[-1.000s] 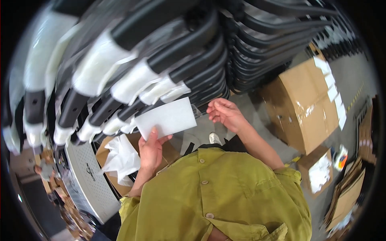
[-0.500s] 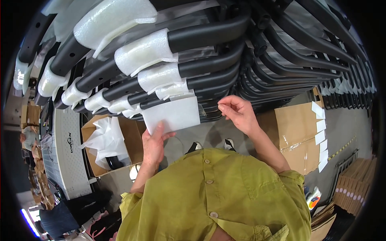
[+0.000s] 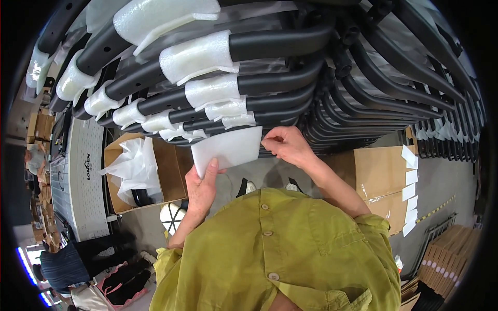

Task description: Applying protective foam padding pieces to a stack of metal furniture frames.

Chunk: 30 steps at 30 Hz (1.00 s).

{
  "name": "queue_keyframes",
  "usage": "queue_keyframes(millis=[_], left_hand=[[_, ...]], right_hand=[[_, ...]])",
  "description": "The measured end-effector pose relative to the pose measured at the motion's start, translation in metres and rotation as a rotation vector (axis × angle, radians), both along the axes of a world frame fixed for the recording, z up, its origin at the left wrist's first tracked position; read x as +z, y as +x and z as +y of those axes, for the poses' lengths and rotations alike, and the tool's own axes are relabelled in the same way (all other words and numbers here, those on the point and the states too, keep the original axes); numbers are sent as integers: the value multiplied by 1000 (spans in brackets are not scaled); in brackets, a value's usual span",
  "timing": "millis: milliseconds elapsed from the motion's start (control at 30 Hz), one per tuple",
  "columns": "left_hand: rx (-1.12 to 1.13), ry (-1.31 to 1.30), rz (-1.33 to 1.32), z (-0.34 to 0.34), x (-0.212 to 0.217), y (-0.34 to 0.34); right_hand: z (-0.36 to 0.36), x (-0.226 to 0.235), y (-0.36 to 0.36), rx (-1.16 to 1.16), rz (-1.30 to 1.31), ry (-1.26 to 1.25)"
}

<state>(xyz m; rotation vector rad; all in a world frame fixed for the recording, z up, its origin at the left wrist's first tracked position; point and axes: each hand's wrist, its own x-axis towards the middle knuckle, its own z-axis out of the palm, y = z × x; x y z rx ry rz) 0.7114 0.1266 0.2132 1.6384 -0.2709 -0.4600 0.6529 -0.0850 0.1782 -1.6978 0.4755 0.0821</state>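
In the head view, the left hand (image 3: 202, 189) held a white foam sheet (image 3: 228, 153) between thumb and fingers. The right hand (image 3: 288, 146), with fingers curled, was at the sheet's right edge; whether it gripped this edge, one could not tell. The sheet was near the black tubes (image 3: 280, 44).

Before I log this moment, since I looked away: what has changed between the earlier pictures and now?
The right hand has moved left, from apart to the right edge of the white sheet; whether it pinches that edge is unclear. The view has also swung. Unchanged: the left hand holds the sheet, and white wraps remain around black tubes.
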Motion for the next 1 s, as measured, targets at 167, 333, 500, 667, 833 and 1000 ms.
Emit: queue_keyframes(millis=[167, 333, 500, 667, 833, 1000], left_hand=[[28, 18, 5, 7, -1, 0], [73, -30, 63, 9, 1, 3], [89, -41, 55, 12, -1, 3], [70, -44, 69, 12, 0, 1], [54, -32, 129, 21, 4, 7], [-64, -106, 297, 27, 13, 23]], right_hand=[[2, -6, 1, -18, -62, 65], [-4, 0, -2, 9, -41, 109], [5, 14, -7, -61, -94, 126], [11, 0, -1, 11, -105, -33], [2, -6, -3, 130, -88, 208], [-21, 0, -6, 477, -54, 539]])
